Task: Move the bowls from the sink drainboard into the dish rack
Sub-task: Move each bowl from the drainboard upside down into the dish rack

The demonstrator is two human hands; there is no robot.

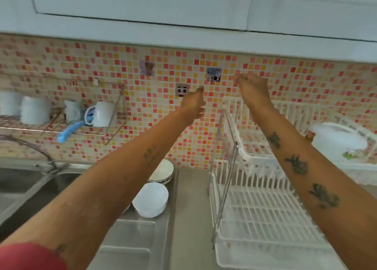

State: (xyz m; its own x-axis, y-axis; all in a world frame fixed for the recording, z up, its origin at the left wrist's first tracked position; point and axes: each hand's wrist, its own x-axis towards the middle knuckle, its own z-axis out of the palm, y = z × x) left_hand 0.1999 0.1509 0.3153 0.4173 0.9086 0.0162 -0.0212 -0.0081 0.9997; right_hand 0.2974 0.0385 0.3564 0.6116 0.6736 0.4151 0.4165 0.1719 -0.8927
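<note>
Two bowls sit on the steel drainboard (142, 239) to the right of the sink basin (30, 192). The nearer white bowl (150, 199) is upside down; just behind it, touching or nearly so, a patterned bowl (163, 170) stands upright, partly hidden by the left forearm. Both hands are raised well above and beyond the bowls, in front of the tiled wall (204, 139), holding nothing. The left hand (193, 106) has fingers loosely curled; the right hand (254, 89) is closed into a loose fist. A white dish rack (259, 212) stands to the right of the bowls, its lower tier bare.
</note>
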